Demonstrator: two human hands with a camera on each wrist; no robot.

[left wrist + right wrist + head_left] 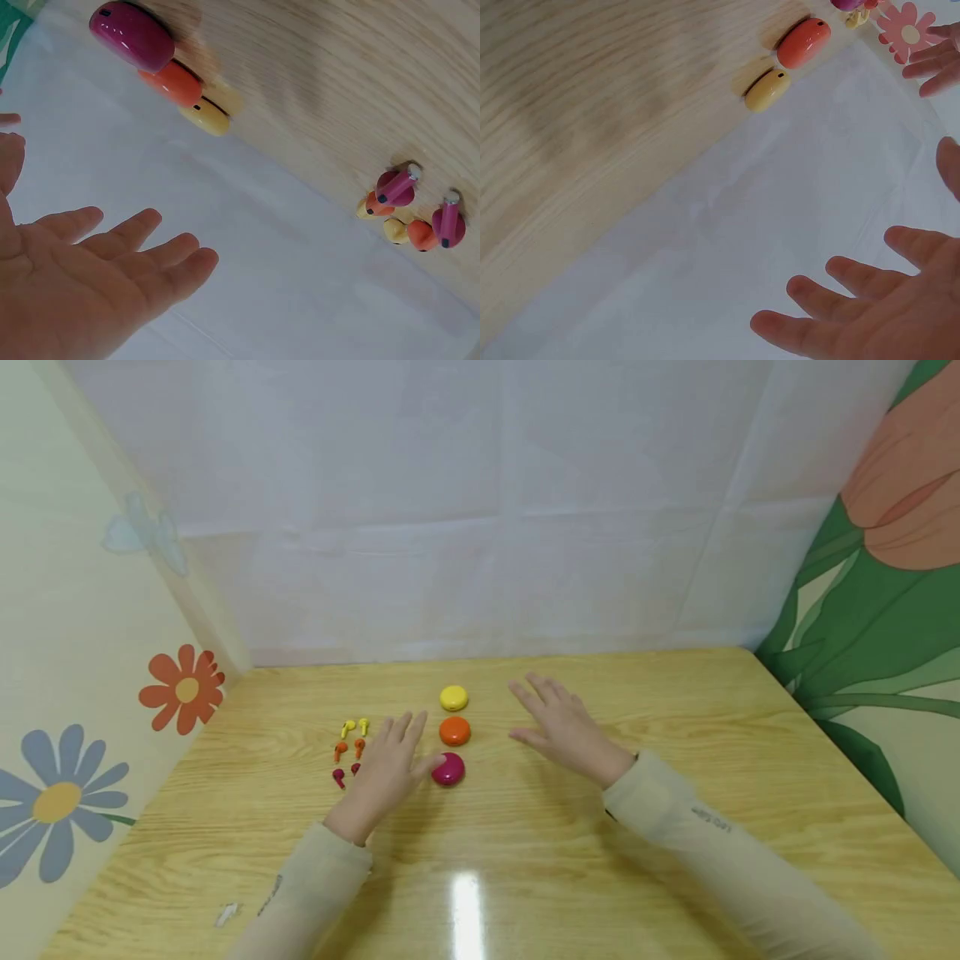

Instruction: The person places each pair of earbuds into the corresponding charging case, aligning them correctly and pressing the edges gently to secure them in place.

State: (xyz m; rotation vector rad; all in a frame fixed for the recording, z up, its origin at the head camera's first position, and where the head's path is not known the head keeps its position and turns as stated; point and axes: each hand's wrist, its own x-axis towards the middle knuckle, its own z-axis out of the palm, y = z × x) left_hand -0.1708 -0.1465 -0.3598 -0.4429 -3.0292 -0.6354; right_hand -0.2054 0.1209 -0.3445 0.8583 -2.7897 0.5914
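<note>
Three rounded, glossy earbud cases stand in a column mid-table: yellow (453, 697) at the back, orange (454, 731) in the middle, magenta (450, 769) in front. Left of them lie pairs of earbuds in matching colours: yellow earbuds (348, 727), orange earbuds (341, 748) and magenta earbuds (396, 187). My left hand (386, 770) hovers between earbuds and cases with fingers spread; its thumb overlaps the magenta case in the head view, and the hand partly covers one magenta earbud. My right hand (564, 728) is held to the right of the cases, fingers spread, palm bare.
The wood-grain table (525, 893) reaches back to a white cloth (480, 568). Flower-printed panels (82, 635) flank it on both sides. A small white scrap or mark (227, 914) shows at the front left, near the left sleeve.
</note>
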